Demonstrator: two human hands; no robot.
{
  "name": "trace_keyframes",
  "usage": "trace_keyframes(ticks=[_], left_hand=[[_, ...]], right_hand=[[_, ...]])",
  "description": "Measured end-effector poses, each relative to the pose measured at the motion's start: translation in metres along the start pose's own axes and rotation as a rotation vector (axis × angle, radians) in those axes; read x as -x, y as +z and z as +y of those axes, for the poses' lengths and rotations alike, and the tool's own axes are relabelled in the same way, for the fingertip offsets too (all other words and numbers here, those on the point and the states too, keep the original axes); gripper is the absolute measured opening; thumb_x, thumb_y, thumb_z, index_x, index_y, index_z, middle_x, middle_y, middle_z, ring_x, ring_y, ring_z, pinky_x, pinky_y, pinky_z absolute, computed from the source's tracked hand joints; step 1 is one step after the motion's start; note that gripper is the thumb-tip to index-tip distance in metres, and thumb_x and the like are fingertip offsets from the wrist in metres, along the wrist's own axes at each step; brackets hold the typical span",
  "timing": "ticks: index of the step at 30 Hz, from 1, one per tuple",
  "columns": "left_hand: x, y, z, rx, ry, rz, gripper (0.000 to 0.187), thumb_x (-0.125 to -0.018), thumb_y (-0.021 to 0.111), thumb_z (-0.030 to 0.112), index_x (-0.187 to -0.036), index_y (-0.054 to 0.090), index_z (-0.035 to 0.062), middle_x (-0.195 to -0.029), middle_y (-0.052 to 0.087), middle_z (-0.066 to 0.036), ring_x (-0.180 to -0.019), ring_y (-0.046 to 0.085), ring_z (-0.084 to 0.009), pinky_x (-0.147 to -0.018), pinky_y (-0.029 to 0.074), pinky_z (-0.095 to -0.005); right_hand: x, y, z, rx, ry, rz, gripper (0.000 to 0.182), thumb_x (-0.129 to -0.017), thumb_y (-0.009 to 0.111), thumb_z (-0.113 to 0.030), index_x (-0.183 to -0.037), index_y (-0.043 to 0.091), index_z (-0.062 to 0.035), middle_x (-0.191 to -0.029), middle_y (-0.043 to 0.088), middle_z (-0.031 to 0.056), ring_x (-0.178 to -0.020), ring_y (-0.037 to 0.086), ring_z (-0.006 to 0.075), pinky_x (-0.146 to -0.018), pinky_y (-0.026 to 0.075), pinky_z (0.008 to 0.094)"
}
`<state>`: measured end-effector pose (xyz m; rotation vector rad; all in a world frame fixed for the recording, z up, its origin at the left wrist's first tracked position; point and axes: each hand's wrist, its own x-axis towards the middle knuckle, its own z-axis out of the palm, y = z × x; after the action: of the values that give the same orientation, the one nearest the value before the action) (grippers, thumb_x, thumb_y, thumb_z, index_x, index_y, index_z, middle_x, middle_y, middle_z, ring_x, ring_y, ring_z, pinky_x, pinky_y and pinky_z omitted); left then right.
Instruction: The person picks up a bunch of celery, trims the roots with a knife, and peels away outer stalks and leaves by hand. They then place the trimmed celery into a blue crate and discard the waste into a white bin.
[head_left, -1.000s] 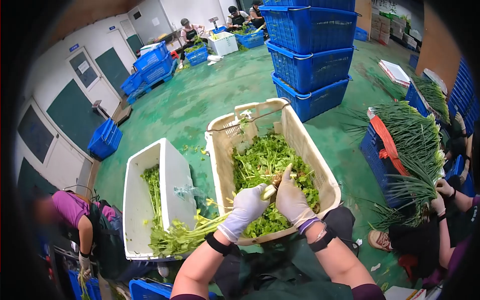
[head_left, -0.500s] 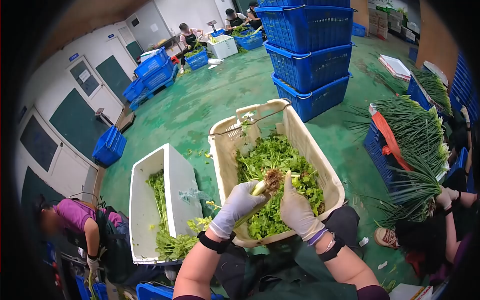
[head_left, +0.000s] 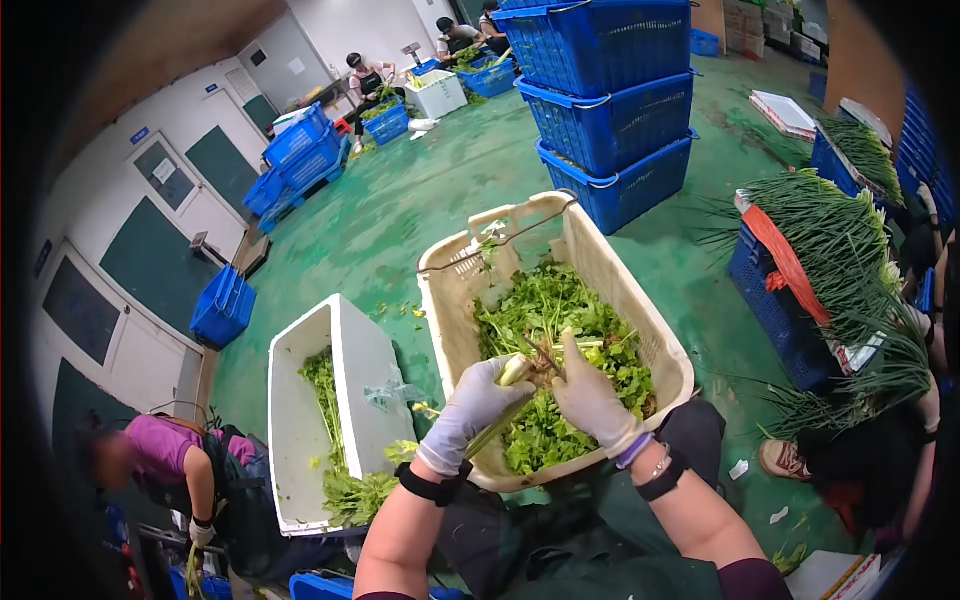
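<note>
My left hand (head_left: pixel 474 408), in a whitish glove, is closed around a stalk of celery (head_left: pixel 512 372), its pale base pointing up and away from me. Brown roots (head_left: pixel 543 372) show at that end, between my two hands. My right hand (head_left: pixel 592 400), also gloved, is beside the roots with its thumb raised and its other fingers curled. A thin dark strip (head_left: pixel 545 352) stands out near its fingertips; what it is, I cannot make out. Beneath both hands is a cream plastic crate (head_left: pixel 655 340) holding loose celery leaves (head_left: pixel 545 300).
Left of the crate, a white foam box (head_left: pixel 362 400) contains celery (head_left: pixel 350 490). Stacked blue crates (head_left: pixel 615 125) stand ahead. Spring onions (head_left: pixel 820 250) fill a crate at right. A co-worker in purple (head_left: pixel 165 440) bends at left; another person's shoe (head_left: pixel 783 459) is at right.
My right hand has shifted slightly left and down against the roots, and a thin dark strip now shows there. The celery's root end has turned a little. The view has shifted slightly.
</note>
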<state>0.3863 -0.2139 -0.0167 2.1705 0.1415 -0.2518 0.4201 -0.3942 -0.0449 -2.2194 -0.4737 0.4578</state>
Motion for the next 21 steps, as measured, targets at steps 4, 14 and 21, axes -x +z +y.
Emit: trace_keyframes(ticks=[4, 14, 21], left_hand=[[-0.004, -0.003, -0.007, 0.084, -0.002, 0.011, 0.031, -0.082, 0.069, 0.014, -0.110, 0.064, 0.0008, -0.085, 0.068, -0.008, -0.078, 0.060, -0.0108, -0.075, 0.050, -0.0282], [-0.003, -0.007, -0.008, -0.027, -0.028, 0.007, 0.032, -0.080, 0.073, 0.018, -0.108, 0.066, 0.0021, -0.084, 0.069, -0.008, -0.075, 0.061, -0.0119, -0.072, 0.051, -0.0306], [0.000, 0.004, 0.006, 0.021, -0.016, -0.132, 0.033, -0.074, 0.080, 0.003, -0.104, 0.064, 0.0022, -0.095, 0.067, 0.001, -0.086, 0.060, -0.0074, -0.077, 0.050, -0.0245]], right_hand=[[0.025, 0.020, 0.019, 0.039, -0.253, 0.339, 0.077, -0.082, 0.056, -0.002, -0.147, 0.016, 0.0049, -0.087, 0.059, 0.0220, -0.070, 0.060, 0.0396, -0.064, 0.049, 0.0459], [0.023, 0.013, 0.015, 0.605, -0.227, 0.246, 0.086, -0.078, 0.057, -0.010, -0.145, 0.008, 0.0151, -0.092, 0.062, 0.0208, -0.057, 0.065, 0.0239, -0.049, 0.052, 0.0348], [0.003, 0.016, 0.006, 0.583, -0.034, 0.132, 0.086, -0.079, 0.059, -0.007, -0.142, 0.007, 0.0201, -0.087, 0.064, 0.0196, -0.064, 0.068, 0.0257, -0.056, 0.055, 0.0358]])
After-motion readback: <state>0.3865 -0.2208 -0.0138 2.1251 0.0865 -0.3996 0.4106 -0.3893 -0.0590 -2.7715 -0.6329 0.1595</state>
